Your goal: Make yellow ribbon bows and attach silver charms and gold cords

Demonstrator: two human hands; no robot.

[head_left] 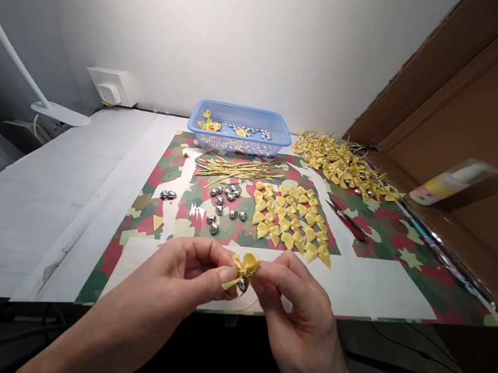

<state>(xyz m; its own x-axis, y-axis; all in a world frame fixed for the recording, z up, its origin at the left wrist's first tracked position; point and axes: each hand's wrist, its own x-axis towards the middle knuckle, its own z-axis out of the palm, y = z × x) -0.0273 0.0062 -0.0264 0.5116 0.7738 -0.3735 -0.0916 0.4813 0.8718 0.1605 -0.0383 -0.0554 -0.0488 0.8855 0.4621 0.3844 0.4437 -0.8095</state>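
Between both hands, above the table's front edge, is a yellow ribbon bow with a small silver bell under its knot. My left hand pinches the bow's left side between thumb and finger. From the right, the fingertips of my right hand grip its other side. A thin tie curves below the bell, its ends partly hidden by the fingers. Beyond the hands lie several loose silver bells, rows of yellow bows and a bundle of gold twist ties.
A blue basket holding bells and bows stands at the back. Finished bows with ties form a pile at the back right. Small scissors lie right of the rows. A bottle sits by the cardboard wall. A white lamp stands left.
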